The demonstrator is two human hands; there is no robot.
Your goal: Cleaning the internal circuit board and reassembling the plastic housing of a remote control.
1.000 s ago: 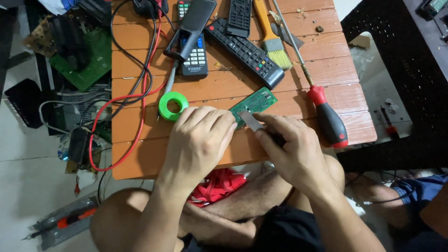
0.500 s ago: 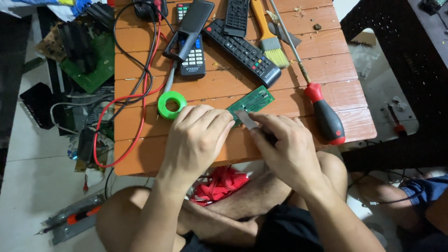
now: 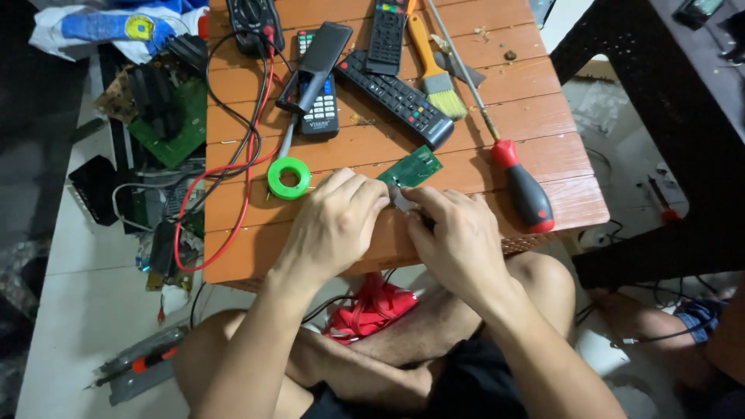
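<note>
Circuit board (image 3: 412, 168) lengthwise up-right, away from both hands (image 3: 400, 225)

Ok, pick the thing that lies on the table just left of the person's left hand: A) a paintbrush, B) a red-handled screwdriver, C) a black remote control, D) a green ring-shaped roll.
D: the green ring-shaped roll lies on the wooden table just beside the left hand, while the red-handled screwdriver lies past the right hand, and the paintbrush and black remote control lie farther up the table.
</note>
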